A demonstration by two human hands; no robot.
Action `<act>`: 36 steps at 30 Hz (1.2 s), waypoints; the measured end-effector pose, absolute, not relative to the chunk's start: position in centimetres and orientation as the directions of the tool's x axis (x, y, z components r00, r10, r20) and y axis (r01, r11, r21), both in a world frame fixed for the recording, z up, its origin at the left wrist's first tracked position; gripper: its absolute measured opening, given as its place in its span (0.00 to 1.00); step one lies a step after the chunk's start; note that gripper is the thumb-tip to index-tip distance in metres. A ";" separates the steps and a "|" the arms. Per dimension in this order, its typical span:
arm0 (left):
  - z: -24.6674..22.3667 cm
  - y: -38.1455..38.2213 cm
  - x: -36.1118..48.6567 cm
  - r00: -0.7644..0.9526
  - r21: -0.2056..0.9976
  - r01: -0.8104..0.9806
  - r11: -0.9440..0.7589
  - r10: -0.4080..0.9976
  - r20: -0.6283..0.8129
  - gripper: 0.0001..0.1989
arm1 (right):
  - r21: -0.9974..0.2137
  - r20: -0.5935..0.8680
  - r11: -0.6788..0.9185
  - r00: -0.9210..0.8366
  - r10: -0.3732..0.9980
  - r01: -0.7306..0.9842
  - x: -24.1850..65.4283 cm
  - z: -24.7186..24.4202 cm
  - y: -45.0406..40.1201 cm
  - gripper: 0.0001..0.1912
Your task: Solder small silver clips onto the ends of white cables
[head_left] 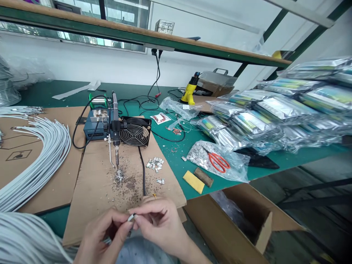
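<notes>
Pinching a small metal connector shell (131, 217) between them, the left hand (103, 234) and right hand (162, 223) meet at the near edge of the bench, fingertips pressed together on the part from either side. The shell sits level between the two thumbs, its long axis running roughly left to right, equally near to both hands; a white cable (24, 238) runs in from the lower left towards it. Straight ahead, further up the cardboard sheet (96, 190), stands the soldering iron (115, 124) on its blue stand, tip pointing down at a patch of solder scraps, with a small fan (135, 131) just beside it. Loose metal shells (154, 164) lie to the right of the tip. Further right: red-handled scissors (218, 161) on a bag of shells, a yellow sponge (193, 182), stacked foil packets (277, 110). No brand or label text is legible; a printed handling symbol marks the left cardboard.
</notes>
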State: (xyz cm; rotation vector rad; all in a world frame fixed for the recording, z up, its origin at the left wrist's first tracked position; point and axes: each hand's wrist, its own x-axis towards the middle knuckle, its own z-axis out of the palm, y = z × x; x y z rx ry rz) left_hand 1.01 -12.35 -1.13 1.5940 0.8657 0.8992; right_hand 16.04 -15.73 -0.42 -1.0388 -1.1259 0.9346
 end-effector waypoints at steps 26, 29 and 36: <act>1.9 -10.2 0.5 0.728 0.791 0.134 0.597 0.482 -0.488 0.27 | -0.954 0.086 0.049 -0.114 0.990 -0.296 16.8 -0.7 -14.3 0.15; 2.0 -10.1 0.2 0.763 0.808 0.199 0.554 0.431 -0.483 0.28 | -0.980 0.198 0.190 -0.207 0.958 -0.059 18.8 1.3 -14.2 0.11; 1.9 -9.6 0.2 0.806 0.803 0.216 0.556 0.362 -0.468 0.29 | -0.854 0.518 0.521 -0.140 0.844 -0.017 17.9 1.0 -13.8 0.11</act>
